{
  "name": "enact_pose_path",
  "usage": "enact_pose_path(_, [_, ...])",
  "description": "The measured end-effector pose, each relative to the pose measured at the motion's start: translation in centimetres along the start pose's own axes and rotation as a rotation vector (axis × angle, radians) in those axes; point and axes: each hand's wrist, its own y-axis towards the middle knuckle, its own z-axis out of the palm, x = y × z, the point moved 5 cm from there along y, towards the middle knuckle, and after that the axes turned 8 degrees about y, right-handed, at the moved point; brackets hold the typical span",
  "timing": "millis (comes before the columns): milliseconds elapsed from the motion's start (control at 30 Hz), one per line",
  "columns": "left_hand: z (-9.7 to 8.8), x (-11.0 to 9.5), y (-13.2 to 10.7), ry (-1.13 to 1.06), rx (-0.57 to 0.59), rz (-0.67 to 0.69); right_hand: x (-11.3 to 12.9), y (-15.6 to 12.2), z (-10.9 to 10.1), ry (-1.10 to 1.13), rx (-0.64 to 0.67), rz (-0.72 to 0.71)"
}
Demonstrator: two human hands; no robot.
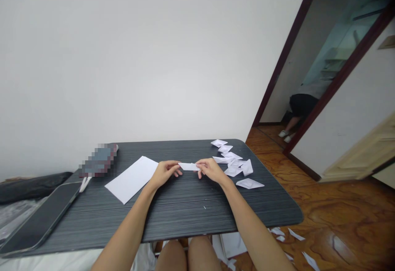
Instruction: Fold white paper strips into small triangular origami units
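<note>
Both my hands hold a small folded white paper [188,166] just above the dark striped table [185,209]. My left hand [166,171] pinches its left end with fingers closed. My right hand [210,169] pinches its right end the same way. A stack of flat white sheets [132,179] lies just left of my left hand. Several folded white paper shapes [233,162] lie in a loose pile to the right of my right hand, near the table's far right corner.
A black phone [40,217] lies at the table's left edge, beside a blurred dark object [98,160]. More paper pieces [293,238] litter the wooden floor at right. Another person [300,106] bends down in the doorway beyond.
</note>
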Motion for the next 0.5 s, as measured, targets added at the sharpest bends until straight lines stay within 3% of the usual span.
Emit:
enact_pose_path(167, [0.1, -0.4, -0.2, 0.066, -0.039, 0.059, 0.1, 0.0, 0.3, 0.024, 0.012, -0.021])
enact_pose_path(333, [0.1, -0.5, -0.2, 0.057, -0.068, 0.072, 0.9, -0.3, -0.1, -0.129, -0.015, -0.047])
enact_pose_path(500, [0.4, -0.1, -0.1, 0.136, -0.089, 0.099, 2.9, -0.9, 0.5, -0.281, 0.004, -0.168])
